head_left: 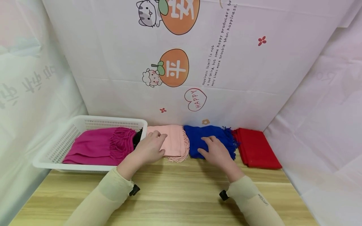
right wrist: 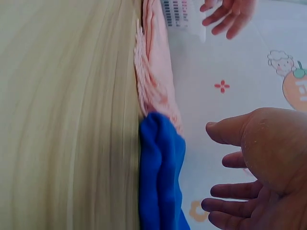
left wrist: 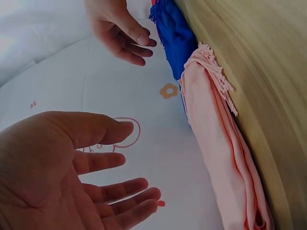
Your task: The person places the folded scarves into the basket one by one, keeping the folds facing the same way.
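Observation:
My left hand (head_left: 151, 147) hovers over a folded pink scarf (head_left: 173, 141) with fringe along its right end. In the left wrist view, the fingers of the left hand (left wrist: 81, 167) are spread and loosely bent, with a gap between them and the pink scarf (left wrist: 206, 120). Above a folded blue scarf (head_left: 217, 130), also fringed, is my right hand (head_left: 216, 152). The right wrist view shows this right hand (right wrist: 264, 167) with relaxed fingers, apart from the blue scarf (right wrist: 160, 177). Neither hand holds anything.
A white plastic basket (head_left: 85, 118) stands at the left, holding a magenta fringed scarf (head_left: 96, 144) and something black (head_left: 137, 138). A folded red scarf (head_left: 257, 149) lies right of the blue one. Behind the wooden table (head_left: 175, 194) rises a printed white cloth backdrop (head_left: 240, 100).

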A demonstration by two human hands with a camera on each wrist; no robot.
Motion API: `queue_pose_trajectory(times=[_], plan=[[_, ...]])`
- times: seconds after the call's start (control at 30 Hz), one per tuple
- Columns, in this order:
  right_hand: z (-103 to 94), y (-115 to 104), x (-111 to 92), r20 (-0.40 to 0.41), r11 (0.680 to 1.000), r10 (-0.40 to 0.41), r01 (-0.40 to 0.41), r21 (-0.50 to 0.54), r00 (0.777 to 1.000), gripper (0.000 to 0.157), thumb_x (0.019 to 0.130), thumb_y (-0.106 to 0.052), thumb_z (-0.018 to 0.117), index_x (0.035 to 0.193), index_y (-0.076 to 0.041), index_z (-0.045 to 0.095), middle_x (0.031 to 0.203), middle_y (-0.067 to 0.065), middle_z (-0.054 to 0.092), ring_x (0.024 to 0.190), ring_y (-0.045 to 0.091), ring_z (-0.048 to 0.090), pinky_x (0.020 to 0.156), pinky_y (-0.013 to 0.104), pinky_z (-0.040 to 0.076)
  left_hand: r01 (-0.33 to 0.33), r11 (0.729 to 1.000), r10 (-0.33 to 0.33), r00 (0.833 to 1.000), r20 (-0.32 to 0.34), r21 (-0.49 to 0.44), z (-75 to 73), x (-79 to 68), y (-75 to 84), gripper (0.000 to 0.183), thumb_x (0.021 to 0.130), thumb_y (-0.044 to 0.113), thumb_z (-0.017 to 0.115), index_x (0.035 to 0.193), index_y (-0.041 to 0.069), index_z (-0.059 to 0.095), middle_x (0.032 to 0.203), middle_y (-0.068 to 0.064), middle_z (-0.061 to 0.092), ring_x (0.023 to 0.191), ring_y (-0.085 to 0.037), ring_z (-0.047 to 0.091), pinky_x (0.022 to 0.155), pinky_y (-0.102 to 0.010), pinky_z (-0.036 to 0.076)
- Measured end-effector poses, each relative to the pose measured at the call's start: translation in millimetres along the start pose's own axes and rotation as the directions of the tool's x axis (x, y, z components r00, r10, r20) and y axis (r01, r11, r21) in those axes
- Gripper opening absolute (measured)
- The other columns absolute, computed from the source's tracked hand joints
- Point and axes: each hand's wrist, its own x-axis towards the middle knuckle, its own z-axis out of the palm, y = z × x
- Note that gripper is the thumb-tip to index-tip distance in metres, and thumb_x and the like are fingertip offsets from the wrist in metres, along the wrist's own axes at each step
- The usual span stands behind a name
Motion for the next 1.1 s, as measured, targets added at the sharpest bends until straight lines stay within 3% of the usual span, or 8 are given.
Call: queue_pose_trajectory(times=[0.63, 1.1], plan=[[-16.7, 68, -24, -0.002, 0.996, 0.081, -0.081, -0.037, 0.997, 0.066, 0.109, -0.037, 0.072, 0.159, 0.002, 0.054, 0.152, 0.033, 0.054, 0.139, 0.052, 0.055, 0.111, 0.068, 0.05, 0.002, 1.0, -0.001, 0.999, 0.035, -0.014, 14.7, 3.6, 14.7, 0.058, 0.099, 0.02, 0.076, 0.152, 0.005, 0.062, 0.134, -0.02, 0.062, 0.118, -0.038, 0.059, 0.091, -0.053, 0.059], [-37.8, 110, -40, -0.019, 0.988, 0.144, -0.145, -0.051, 0.989, 0.067, 0.107, -0.035, 0.073, 0.157, 0.005, 0.053, 0.145, 0.036, 0.054, 0.13, 0.054, 0.055, 0.103, 0.069, 0.053, 0.0, 1.0, 0.001, 0.997, 0.073, -0.019, 22.8, 8.3, 21.6, 0.054, 0.1, 0.015, 0.073, 0.152, 0.005, 0.062, 0.13, -0.018, 0.062, 0.112, -0.034, 0.059, 0.093, -0.05, 0.058]])
